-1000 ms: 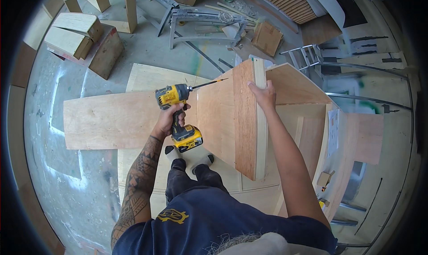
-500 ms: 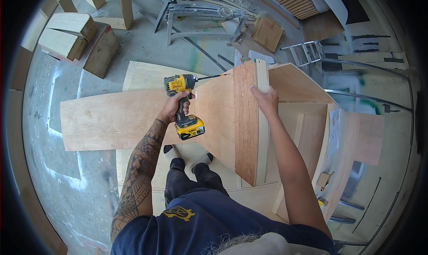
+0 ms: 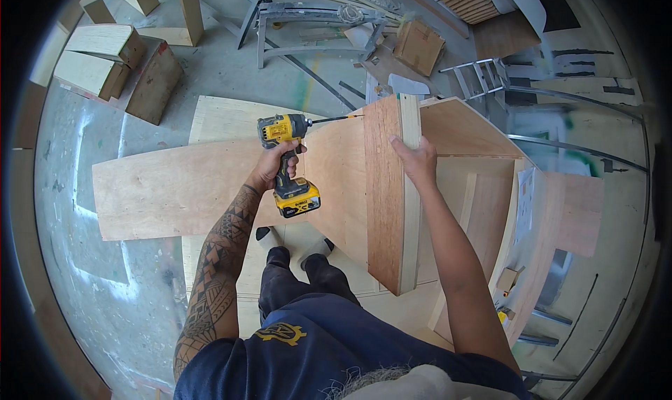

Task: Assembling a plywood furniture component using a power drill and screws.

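Note:
My left hand (image 3: 275, 166) is wrapped round the handle of a yellow and black cordless impact driver (image 3: 278, 129). Its long bit points right, and the tip meets or nearly meets the left face of an upright plywood strip (image 3: 385, 190) near its far end; I cannot tell whether it touches. My right hand (image 3: 418, 160) grips the pale timber edge (image 3: 411, 123) backing that strip, thumb on the near side, some fingers hidden. A broad curved plywood panel (image 3: 175, 190) stretches left beneath the driver.
To the right is an open plywood frame (image 3: 476, 130) with inner compartments. Sheets of paper (image 3: 525, 197) hang on its side. Farther off stand a metal sawhorse (image 3: 315, 11), a cardboard box (image 3: 418, 46), a small ladder (image 3: 476, 80) and wooden boxes (image 3: 150, 78). My feet (image 3: 269, 239) stand on a plywood sheet.
Both hands keep their grips and the driver stays at nearly the same spot. Only a slight shift of the whole view shows.

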Available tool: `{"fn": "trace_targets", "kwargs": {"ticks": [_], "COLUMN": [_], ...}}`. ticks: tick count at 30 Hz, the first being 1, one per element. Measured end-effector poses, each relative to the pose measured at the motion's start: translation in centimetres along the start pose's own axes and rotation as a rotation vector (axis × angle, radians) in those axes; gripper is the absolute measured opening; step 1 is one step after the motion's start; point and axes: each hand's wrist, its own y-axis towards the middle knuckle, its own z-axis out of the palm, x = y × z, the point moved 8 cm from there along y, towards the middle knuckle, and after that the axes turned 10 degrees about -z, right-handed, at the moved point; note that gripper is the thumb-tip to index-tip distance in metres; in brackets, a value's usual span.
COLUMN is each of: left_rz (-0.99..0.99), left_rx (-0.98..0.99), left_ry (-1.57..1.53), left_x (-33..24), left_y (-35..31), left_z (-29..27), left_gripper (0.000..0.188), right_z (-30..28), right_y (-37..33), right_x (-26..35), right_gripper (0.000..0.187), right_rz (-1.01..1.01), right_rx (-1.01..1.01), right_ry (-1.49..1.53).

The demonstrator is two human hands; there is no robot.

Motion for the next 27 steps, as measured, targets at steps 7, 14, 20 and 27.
{"fn": "trace_targets", "kwargs": {"ticks": [7, 14, 20, 27], "left_rz": [-0.05, -0.067, -0.074, -0.086], "left_rx": [-0.024, -0.069, -0.059, -0.058], "left_ry": [0.051, 0.107, 0.123, 0.107], "left_x": [-0.9, -1.4, -1.1, -1.0], "left_y": [-0.3, -0.3, 0.4, 0.5], "left_z": [0.0, 0.3, 0.6, 0.7], "left_gripper": [0.027, 0.024, 0.024, 0.023], "right_z": [0.7, 0.5, 0.6, 1.0], "right_y": [-0.1, -0.3, -0.2, -0.2], "right_x": [-0.9, 0.0, -0.8, -0.5], "right_gripper": [0.047, 0.046, 0.045, 0.047], "right_rz": [0.016, 0.018, 0.007, 0.004], "right_rx": [0.013, 0.031, 0.024, 0.025], "right_ry": [0.114, 0.149, 0.154, 0.151]}}
